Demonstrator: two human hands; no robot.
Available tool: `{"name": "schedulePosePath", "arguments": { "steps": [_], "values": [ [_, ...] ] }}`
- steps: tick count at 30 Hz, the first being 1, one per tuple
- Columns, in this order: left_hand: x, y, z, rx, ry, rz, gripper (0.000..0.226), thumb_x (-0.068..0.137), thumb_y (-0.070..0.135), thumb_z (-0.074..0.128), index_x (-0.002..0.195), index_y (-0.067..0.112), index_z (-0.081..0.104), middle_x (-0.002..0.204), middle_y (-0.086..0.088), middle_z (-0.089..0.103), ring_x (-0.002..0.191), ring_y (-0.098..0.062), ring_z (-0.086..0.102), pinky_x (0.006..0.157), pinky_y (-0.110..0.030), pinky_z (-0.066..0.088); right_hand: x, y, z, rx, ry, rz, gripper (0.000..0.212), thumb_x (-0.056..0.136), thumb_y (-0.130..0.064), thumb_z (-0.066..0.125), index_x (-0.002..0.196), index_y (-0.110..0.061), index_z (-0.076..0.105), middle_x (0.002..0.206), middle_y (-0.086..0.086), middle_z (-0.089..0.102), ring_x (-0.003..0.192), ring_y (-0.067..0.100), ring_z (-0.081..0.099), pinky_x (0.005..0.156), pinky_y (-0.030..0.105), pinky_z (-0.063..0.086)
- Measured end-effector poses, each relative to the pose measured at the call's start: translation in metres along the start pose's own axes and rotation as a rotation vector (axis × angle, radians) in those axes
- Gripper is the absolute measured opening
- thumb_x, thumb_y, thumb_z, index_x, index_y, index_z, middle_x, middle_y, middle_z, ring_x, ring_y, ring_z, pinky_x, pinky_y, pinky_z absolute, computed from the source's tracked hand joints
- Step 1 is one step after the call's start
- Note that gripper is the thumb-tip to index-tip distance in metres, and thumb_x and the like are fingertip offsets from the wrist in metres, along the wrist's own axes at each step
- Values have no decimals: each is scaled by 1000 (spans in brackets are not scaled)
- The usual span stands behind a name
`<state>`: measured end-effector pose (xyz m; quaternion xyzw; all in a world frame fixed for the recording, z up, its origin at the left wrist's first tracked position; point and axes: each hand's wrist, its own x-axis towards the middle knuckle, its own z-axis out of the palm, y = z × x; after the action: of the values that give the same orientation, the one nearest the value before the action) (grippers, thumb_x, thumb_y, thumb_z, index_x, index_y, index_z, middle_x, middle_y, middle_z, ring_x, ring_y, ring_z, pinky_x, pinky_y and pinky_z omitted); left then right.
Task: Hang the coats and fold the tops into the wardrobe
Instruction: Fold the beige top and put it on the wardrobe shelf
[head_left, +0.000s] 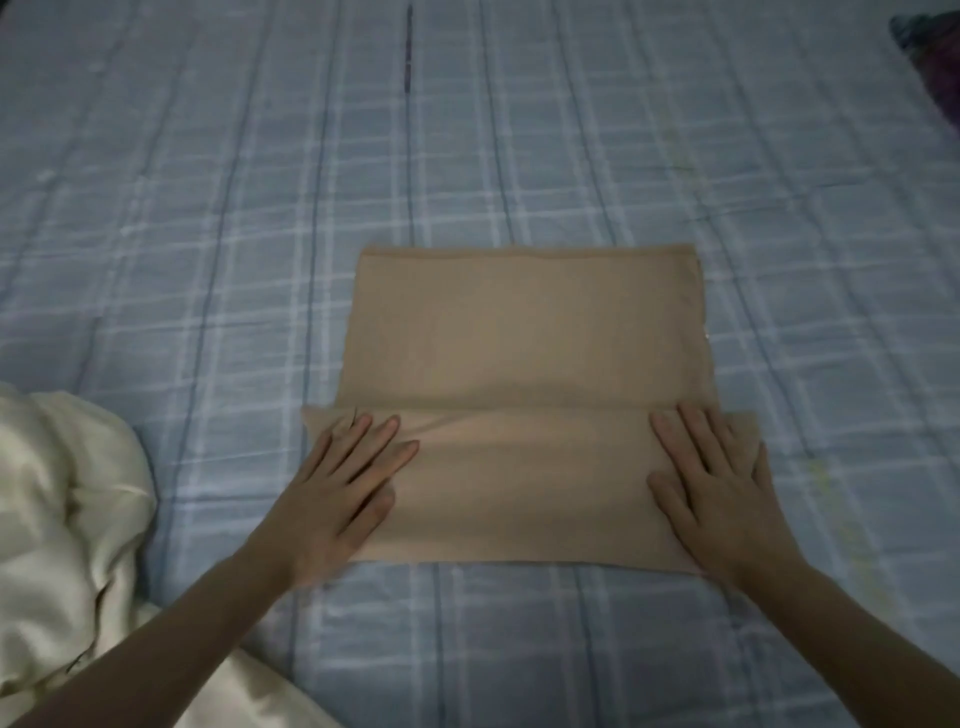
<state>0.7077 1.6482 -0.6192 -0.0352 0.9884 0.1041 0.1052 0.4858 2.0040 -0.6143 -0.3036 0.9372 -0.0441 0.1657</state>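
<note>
tan top (514, 364) | folded flat rectangle | near flap doubled over

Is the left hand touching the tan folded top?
Touching. The head view shows the left hand lying flat, fingers straight, on the near flap of the tan folded top.

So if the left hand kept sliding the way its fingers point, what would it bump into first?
The left hand lies flat on the tan top, fingers pointing up and right. It would likely first meet the fold edge across the top, then more tan cloth.
</note>
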Motion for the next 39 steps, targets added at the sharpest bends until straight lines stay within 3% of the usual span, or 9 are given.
{"name": "schedulePosePath", "arguments": {
  "steps": [5,8,12,18,23,28,33,37,39],
  "values": [
    [2,-4,-7,1,-89,3,62,98,64,16,153,42,-3,164,8,-9,150,-19,-13,119,-38,-11,-1,-11,-15,-123,62,-60,64,94,-54,23,153,-28,20,162,2,13,149,24,9,112,64,8],
    [-8,0,-25,87,-56,141,82,89,75,34,154,26,23,164,-5,9,151,-26,5,121,-46,3,-22,-17,-30,-155,192,-305,60,84,-44,47,133,-10,53,142,18,45,132,38,43,113,59,20],
    [-36,-3,-23,130,-43,209,64,80,49,61,134,14,53,152,-7,39,137,-26,42,116,-40,22,-51,3,-26,-317,65,-453,74,54,-43,54,122,-13,57,124,18,56,109,36,52,102,55,32],
    [-35,11,-16,167,54,161,64,78,23,44,138,2,51,143,-14,51,129,-26,52,113,-37,32,-52,16,-12,-321,80,-399,66,75,-28,43,133,-1,56,130,21,59,111,34,61,100,46,39],
    [-13,38,-45,152,66,53,30,77,14,50,99,13,72,93,-6,73,73,-26,71,47,-34,55,-52,-5,-29,-258,119,-386,51,77,-18,36,111,-1,70,107,16,72,85,30,73,61,35,57],
    [-38,39,-62,44,-14,107,32,66,12,74,93,30,74,77,6,71,63,-18,68,45,-22,45,-82,4,-40,-204,21,-478,45,71,-25,39,108,-18,63,90,5,73,61,21,70,37,29,50],
    [-76,49,-59,-152,-468,100,46,86,21,43,126,37,60,120,7,64,113,-11,55,89,-18,38,-117,22,-43,-63,-78,-639,23,93,-36,35,106,-39,54,75,-13,71,59,3,65,49,17,49],
    [-66,51,-78,-257,-629,37,48,83,19,45,126,32,62,123,11,64,115,-6,54,91,-12,35,-104,11,-63,-39,-214,-593,30,87,-28,48,110,-42,59,96,-27,61,87,-8,58,79,-2,34],
    [-48,40,-89,-354,-516,-87,48,69,28,38,102,21,73,102,9,71,97,-5,63,86,-22,45,-78,10,-76,10,-340,-509,20,94,-26,44,101,-39,58,103,-26,56,101,2,58,87,11,39]
  ]
}}
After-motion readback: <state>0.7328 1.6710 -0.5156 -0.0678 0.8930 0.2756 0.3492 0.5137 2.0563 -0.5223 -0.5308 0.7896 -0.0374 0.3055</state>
